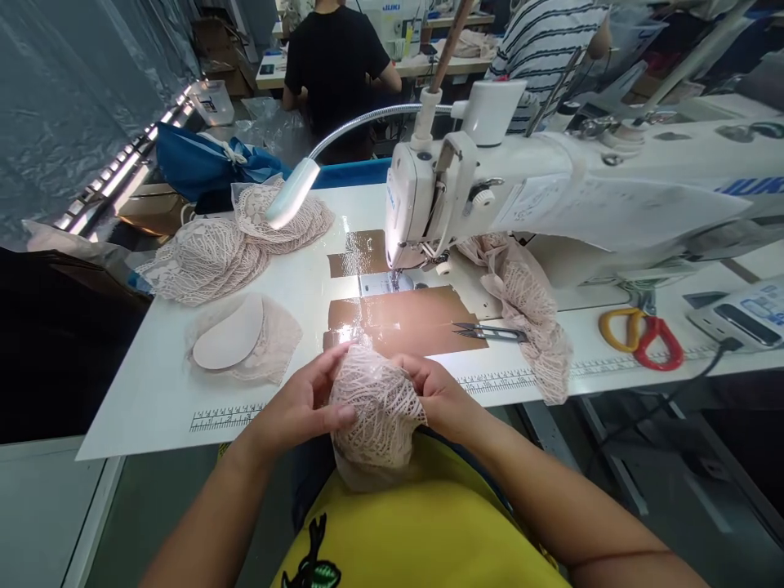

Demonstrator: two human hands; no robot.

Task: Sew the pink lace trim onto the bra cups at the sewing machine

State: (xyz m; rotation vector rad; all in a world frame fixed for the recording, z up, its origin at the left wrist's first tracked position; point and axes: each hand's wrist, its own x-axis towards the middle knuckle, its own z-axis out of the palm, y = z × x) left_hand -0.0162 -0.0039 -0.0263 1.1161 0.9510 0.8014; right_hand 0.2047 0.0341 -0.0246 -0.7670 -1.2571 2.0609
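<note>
A beige lace cup (376, 408) is held between both hands at the table's front edge. My left hand (309, 404) grips its left side, thumb on the lace. At its upper right edge, my right hand (438, 396) pinches the fabric, with some fingers hidden behind. Behind the hands lies brown tape (398, 314) on the table, below the needle area of a white sewing machine (422, 196). A smooth beige pad (229, 333) rests on lace fabric to the left.
Stacked lace cups (208, 257) lie at the back left. Thread snips (490, 331), gathered lace (532, 318) and red-and-yellow-handled scissors (643, 335) are on the right. A lamp (292, 193) overhangs the table (153, 392). Two people (336, 65) are beyond the machine.
</note>
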